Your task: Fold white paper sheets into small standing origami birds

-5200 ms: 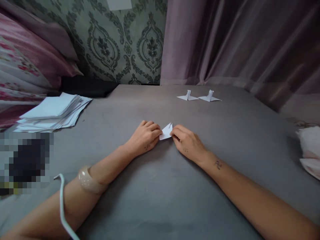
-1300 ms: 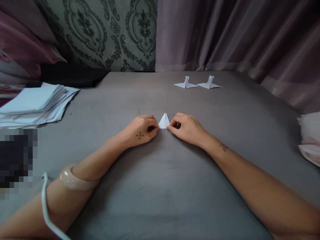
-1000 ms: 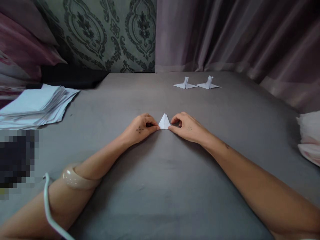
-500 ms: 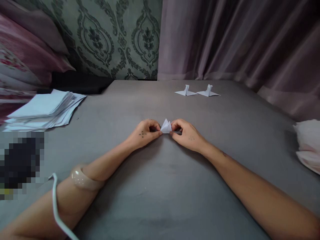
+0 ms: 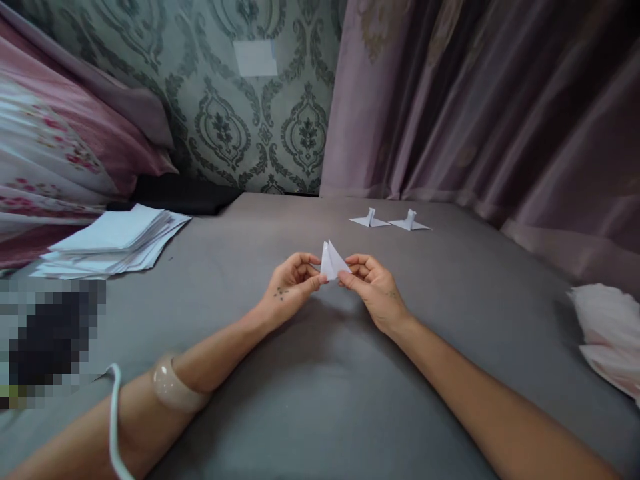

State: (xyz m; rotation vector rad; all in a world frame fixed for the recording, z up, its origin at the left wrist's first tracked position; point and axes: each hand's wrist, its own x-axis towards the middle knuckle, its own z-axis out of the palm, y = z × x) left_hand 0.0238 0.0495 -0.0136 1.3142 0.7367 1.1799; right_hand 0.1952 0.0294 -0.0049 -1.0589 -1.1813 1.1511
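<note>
A small piece of folded white paper, roughly triangular with pointed tips at the top, is held up between both hands over the grey surface. My left hand pinches its left lower edge between thumb and fingers. On the other side, my right hand grips the lower right corner, its thumb lying across the front of the paper. Further back stand two finished-looking folded paper figures, a left one and a right one, each with flat pointed wings and an upright middle part.
At the left lies a stack of white paper sheets, with a black item behind it. A white cable crosses my left forearm. A pale crumpled bundle sits at the right edge. Curtains hang behind.
The folded paper has been raised and turned, showing a taller, wider face. My right thumb has shifted onto its front. The camera view has tilted up, revealing more wall.
</note>
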